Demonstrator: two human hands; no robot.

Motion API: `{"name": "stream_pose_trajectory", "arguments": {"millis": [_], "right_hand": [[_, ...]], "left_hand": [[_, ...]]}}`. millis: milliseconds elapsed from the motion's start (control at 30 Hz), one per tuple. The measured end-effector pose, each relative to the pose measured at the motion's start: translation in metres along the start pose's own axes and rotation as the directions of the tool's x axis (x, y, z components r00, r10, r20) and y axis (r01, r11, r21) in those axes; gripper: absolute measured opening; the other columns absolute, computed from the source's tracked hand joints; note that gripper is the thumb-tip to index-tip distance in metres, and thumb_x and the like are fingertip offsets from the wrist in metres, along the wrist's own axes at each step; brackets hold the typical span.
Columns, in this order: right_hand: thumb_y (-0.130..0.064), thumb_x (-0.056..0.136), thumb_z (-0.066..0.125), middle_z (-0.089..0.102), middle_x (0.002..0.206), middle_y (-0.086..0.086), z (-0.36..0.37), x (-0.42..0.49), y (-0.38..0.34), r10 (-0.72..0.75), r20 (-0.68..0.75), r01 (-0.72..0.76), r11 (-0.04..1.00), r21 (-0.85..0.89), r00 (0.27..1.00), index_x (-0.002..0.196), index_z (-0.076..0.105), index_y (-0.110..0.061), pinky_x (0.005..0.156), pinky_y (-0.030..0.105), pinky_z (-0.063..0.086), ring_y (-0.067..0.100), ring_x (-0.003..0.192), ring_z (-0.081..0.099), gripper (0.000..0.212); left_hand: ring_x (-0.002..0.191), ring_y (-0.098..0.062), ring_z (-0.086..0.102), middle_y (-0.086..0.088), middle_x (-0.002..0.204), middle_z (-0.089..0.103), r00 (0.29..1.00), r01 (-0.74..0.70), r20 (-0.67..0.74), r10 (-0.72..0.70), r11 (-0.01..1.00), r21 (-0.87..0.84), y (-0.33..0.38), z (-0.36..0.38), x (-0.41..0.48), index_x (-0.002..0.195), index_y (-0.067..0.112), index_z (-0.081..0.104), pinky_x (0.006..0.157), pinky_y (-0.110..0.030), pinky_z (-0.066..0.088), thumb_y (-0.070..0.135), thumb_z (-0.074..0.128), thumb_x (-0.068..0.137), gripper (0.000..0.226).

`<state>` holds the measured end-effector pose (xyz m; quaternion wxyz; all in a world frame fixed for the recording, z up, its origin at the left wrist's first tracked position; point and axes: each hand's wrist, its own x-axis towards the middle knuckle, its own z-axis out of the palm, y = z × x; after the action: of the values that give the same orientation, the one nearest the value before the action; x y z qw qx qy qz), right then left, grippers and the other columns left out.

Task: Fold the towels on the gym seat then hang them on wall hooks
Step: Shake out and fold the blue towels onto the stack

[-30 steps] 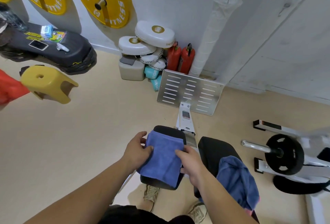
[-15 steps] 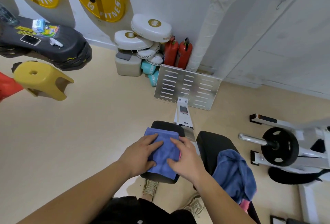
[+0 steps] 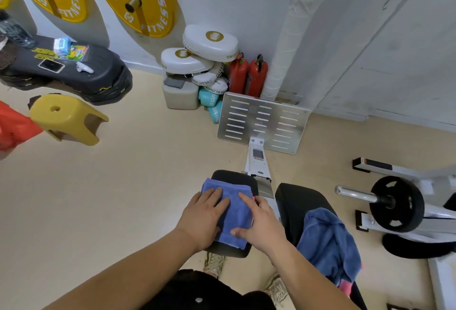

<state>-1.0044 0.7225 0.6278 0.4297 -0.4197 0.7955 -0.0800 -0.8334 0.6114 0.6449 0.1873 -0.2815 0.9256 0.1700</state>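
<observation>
Two flat hands, left hand [image 3: 204,220] and right hand [image 3: 262,227], press straight, slightly spread fingers [image 3: 216,193] onto the folded blue towel [image 3: 235,211] on the black padded seat [image 3: 237,177]; a crumpled blue towel [image 3: 325,240] drapes the neighbouring pad [image 3: 293,198].

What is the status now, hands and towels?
Left hand and right hand flat on folded towel, on seat. Second towel unfolded on right pad. No obstacle seen.
</observation>
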Motion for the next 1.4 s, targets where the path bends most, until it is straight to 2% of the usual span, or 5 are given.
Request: {"name": "stream_pose_trajectory", "arguments": {"millis": [267,433,600,1067,1400], "right_hand": [[-0.040,0.090,0.070,0.045,0.150,-0.017,-0.027,-0.047,0.025,-0.033,-0.231,0.076,0.980,0.182,0.972,0.151,0.041,-0.041,0.111,0.028,0.043,0.004,0.136,0.046,0.068],[-0.016,0.095,0.062,0.056,0.091,-0.013,-0.040,-0.081,0.103,0.190,-0.380,-0.109,0.968,0.225,0.905,0.105,0.064,-0.028,0.082,0.028,0.044,-0.008,0.079,0.056,0.015],[-0.056,0.086,0.049,0.062,0.087,-0.012,-0.049,-0.101,0.195,0.363,-0.454,-0.349,0.930,0.118,0.813,0.096,0.055,-0.036,0.066,0.021,0.048,0.006,0.076,0.061,0.023],[-0.019,0.093,0.059,0.063,0.083,-0.006,-0.082,-0.085,0.219,0.213,-0.454,0.023,0.887,0.461,0.865,0.079,0.059,-0.027,0.069,0.026,0.045,0.013,0.077,0.062,0.016],[-0.015,0.102,0.055,0.069,0.085,-0.003,-0.161,-0.179,0.156,-0.221,-0.275,0.331,0.819,0.469,0.936,0.096,0.060,-0.020,0.070,0.018,0.051,0.007,0.077,0.064,0.009]], "left_hand": [[0.113,-0.023,0.057,0.001,0.123,0.064,0.981,-0.159,-0.131,0.144,0.981,-0.111,0.049,-0.033,0.001,0.121,0.020,0.066,0.091,-0.039,0.054,0.031,0.056,0.088,0.037],[0.102,-0.022,0.060,0.000,0.107,0.068,0.976,-0.213,-0.027,0.215,0.931,-0.295,0.132,-0.023,0.011,0.107,0.019,0.065,0.084,-0.041,0.053,0.032,0.053,0.090,0.025],[0.083,-0.020,0.059,-0.002,0.090,0.067,0.978,-0.116,0.095,0.183,0.869,-0.482,0.197,-0.007,0.013,0.095,0.017,0.062,0.079,-0.039,0.053,0.027,0.058,0.088,0.013],[0.089,0.000,0.066,0.022,0.103,0.068,0.955,0.239,0.025,-0.296,0.717,-0.655,0.242,0.005,-0.035,0.109,0.040,0.064,0.076,-0.005,0.047,0.027,0.067,0.094,0.020],[0.103,0.004,0.065,0.023,0.117,0.066,0.936,0.067,-0.179,-0.303,0.653,-0.754,0.278,-0.023,-0.023,0.133,0.037,0.058,0.091,-0.024,0.057,0.036,0.069,0.089,0.045]]}}
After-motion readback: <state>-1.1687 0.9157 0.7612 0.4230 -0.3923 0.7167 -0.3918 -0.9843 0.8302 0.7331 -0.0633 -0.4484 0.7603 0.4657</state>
